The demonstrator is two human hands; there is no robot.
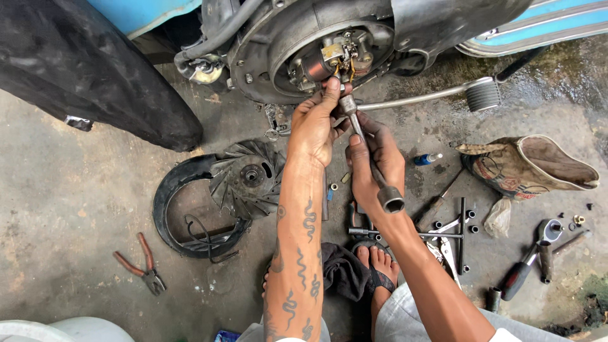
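Right hand (373,161) wrapped round a socket wrench (370,158), shaft angled up, top socket end at the stator (329,60) in the open engine housing (266,44). Left hand (313,126) pinches that top end, fingertips w/ the coils just beyond. Risk, my read: tool slips off fastener, nicks wiring or knuckles; greasy grip would cause it. Both forearms extended fwd, wrists near-touching. Fan cover (190,209), pliers (142,263) on floor.

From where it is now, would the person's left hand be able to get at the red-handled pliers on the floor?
Probably yes. The left hand only steadies the socket wrench near the engine, and bare concrete lies between it and the pliers, past the fan cover.
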